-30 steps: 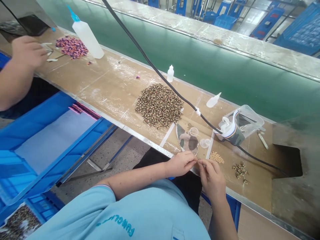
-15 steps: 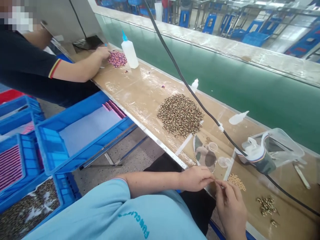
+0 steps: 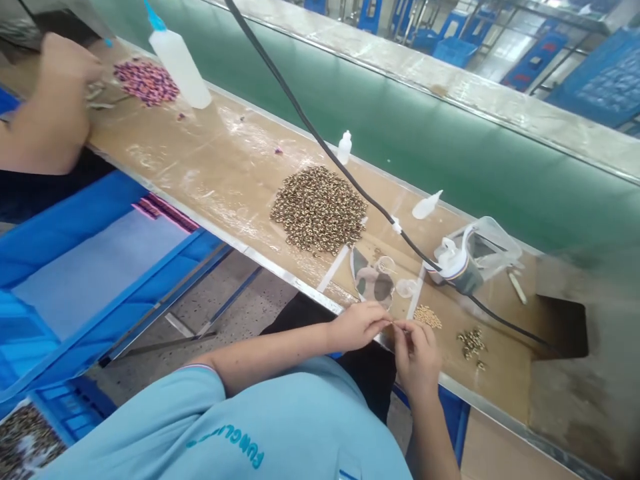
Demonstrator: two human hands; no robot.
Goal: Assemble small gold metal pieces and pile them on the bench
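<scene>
My left hand (image 3: 361, 325) and my right hand (image 3: 418, 353) meet fingertip to fingertip just over the front edge of the workbench (image 3: 240, 193). Both are closed in a pinch; whatever sits between the fingertips is too small to make out. Just beyond my right hand lies a small heap of tan beads (image 3: 427, 317). Farther right is a little cluster of dark-and-gold pieces (image 3: 471, 343). A large pile of similar dark-and-gold pieces (image 3: 320, 210) spreads beyond my left hand. Between that pile and my hands are a clear plastic sheet (image 3: 367, 277) and a small clear dish (image 3: 406, 287).
A black cable (image 3: 310, 127) hangs across the bench. Along the back stand a large glue bottle (image 3: 181, 70), a small white bottle (image 3: 345, 148) and a clear container (image 3: 495, 247). A co-worker's arm (image 3: 47, 113) is near pink pieces (image 3: 146, 81). A blue crate (image 3: 65, 200) sits left.
The view has swung to the right, so the bench contents sit farther left in the picture. My hands remain pinched together. The co-worker's hand stays beside the pink pieces.
</scene>
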